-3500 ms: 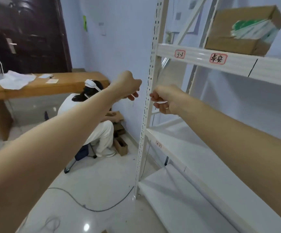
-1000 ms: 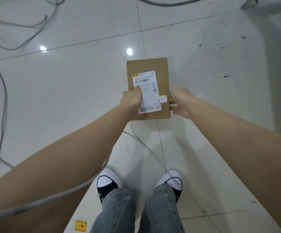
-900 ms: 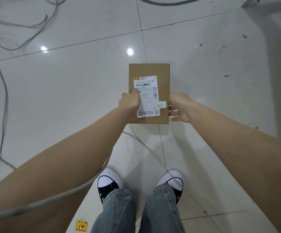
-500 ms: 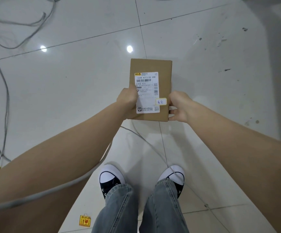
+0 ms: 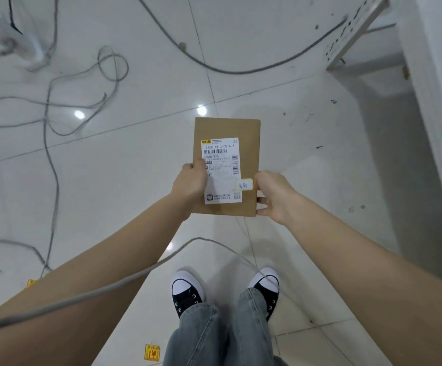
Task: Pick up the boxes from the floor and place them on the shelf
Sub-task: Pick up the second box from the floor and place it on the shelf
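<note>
A flat brown cardboard box (image 5: pixel 243 130) with a white shipping label and a small yellow-edged sticker is held level above the floor, in front of my feet. My left hand (image 5: pixel 189 182) grips its left edge, thumb on the label. My right hand (image 5: pixel 274 194) grips its right edge near the lower corner. The white shelf (image 5: pixel 436 107) runs along the right side of the view, with its perforated post (image 5: pixel 346 35) at the top right.
Grey cables (image 5: pixel 56 101) loop across the white tiled floor at the left and top. One cable (image 5: pixel 124 280) crosses over my left forearm. Small yellow stickers (image 5: pixel 152 352) lie on the floor near my shoes (image 5: pixel 187 289).
The box has risen a little and stayed in both hands. The view has tipped upward, bringing more cables and the shelf post into sight.
</note>
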`<act>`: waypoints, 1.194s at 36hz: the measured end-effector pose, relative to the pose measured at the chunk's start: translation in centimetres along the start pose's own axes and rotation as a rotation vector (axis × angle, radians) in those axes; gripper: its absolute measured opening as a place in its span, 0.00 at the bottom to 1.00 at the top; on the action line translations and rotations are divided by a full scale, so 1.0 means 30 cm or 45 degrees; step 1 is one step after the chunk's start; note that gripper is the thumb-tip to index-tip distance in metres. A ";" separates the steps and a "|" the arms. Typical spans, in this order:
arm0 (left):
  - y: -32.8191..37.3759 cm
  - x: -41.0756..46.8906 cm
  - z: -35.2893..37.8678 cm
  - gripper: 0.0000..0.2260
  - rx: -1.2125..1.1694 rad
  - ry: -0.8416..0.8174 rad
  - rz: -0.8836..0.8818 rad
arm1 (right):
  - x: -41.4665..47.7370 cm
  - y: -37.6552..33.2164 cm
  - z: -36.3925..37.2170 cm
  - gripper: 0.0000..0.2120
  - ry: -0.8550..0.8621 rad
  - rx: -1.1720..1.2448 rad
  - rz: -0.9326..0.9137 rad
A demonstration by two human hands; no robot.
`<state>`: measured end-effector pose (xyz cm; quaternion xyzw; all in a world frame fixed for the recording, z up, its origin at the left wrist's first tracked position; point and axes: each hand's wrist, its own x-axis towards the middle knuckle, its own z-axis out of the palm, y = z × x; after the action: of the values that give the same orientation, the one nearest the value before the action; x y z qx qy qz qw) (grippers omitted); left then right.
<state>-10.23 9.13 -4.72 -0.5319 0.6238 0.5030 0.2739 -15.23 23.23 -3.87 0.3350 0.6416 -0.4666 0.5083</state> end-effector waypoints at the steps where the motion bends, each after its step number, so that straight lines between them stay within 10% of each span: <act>1: 0.027 -0.041 -0.015 0.29 0.010 0.006 0.030 | -0.039 -0.019 -0.003 0.20 -0.002 0.010 -0.010; 43: 0.922 -2.181 -0.670 0.12 0.343 0.048 1.122 | -2.301 -0.494 -0.390 0.12 0.257 0.113 -1.004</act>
<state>-13.73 14.07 68.86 -0.1849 0.8551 0.4761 0.0892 -14.74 32.26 67.13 0.1290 0.7466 -0.6179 0.2099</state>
